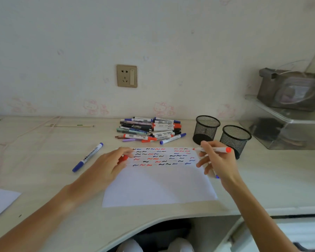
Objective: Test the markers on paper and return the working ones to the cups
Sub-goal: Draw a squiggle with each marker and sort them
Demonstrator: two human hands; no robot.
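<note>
While the left hand steadies the paper, the right hand brings an uncapped red marker to the sheet's upper right corner.

The right thumb and fingers pinch the marker's barrel, its tip just at the paper's top edge and its red tail pointing toward the nearer cup; a blue-ended object, seemingly a second pen, shows under the lower fingers. The left fingers curl round what appears to be the red cap while pressing the sheet's left edge. To test well, the tip should probably land in the blank band between the existing squiggles, drawn with light, even pressure, the sheet held flat. Both mesh cups, including the farther cup, appear empty; untested markers lie in a pile behind the paper, and one blue marker lies apart to the left.
</note>
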